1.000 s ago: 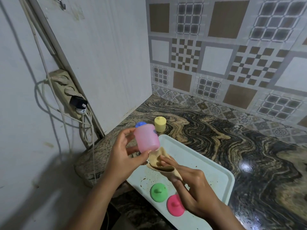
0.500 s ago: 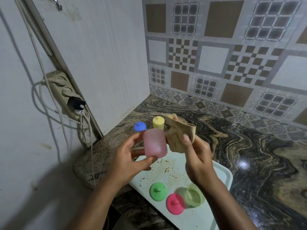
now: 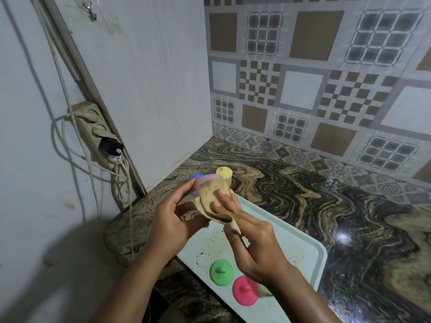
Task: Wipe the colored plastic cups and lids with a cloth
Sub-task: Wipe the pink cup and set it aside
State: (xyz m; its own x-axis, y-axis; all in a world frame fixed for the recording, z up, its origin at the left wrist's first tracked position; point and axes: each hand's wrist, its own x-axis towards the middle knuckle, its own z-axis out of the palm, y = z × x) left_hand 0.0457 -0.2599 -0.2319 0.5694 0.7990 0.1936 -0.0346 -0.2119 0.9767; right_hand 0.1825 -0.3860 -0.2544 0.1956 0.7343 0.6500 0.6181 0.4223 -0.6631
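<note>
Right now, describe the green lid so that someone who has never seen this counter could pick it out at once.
Find the pale tray lying on the dark marbled counter. At its near end, two round lids with centre knobs lie side by side. The green lid is the one closer to the wall with the power strip; its neighbour is the pink lid.

Pink cup (image 3: 204, 179), tan cloth (image 3: 211, 195) pressed against it

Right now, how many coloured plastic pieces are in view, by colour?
Pink: 2 (pink cup, pink lid)
Green: 2 (green lid, pale green piece, mostly hidden)
Yellow: 1 (yellow cup)
Blue: 1 (blue piece, barely visible)
Total: 6
</note>
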